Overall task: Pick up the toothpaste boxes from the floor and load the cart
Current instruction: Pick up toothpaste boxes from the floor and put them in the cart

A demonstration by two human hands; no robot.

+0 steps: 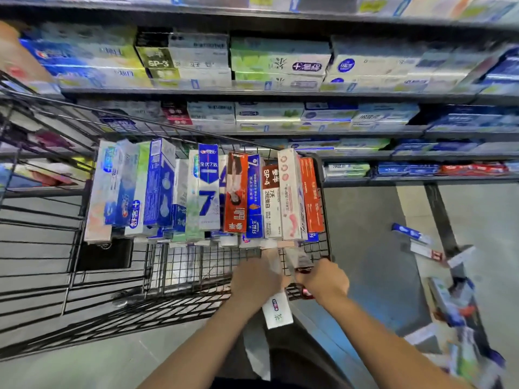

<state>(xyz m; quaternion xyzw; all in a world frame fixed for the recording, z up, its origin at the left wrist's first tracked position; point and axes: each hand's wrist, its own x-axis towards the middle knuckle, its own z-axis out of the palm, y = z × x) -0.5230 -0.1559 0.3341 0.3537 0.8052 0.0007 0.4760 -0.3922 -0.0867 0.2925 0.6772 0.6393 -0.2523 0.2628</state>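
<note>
Hands at lower centre: left hand point(257, 279) grips white toothpaste box point(277, 310), right hand point(323, 279) grips red box point(302, 266), long axes pointing up-frame at cart point(179, 265) row just beyond; loose boxes point(427, 248) lie on floor, lower right.

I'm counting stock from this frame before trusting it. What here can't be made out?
- Boxes on the floor, head view: smeared by motion blur, so number and brands unreadable.
- Red box in the right hand: mostly hidden by the grip.
- White box in the left hand: middle covered by fingers.
- Top shelf: cut off by the upper edge.
- Cart bottom: hidden behind the standing boxes.
</note>
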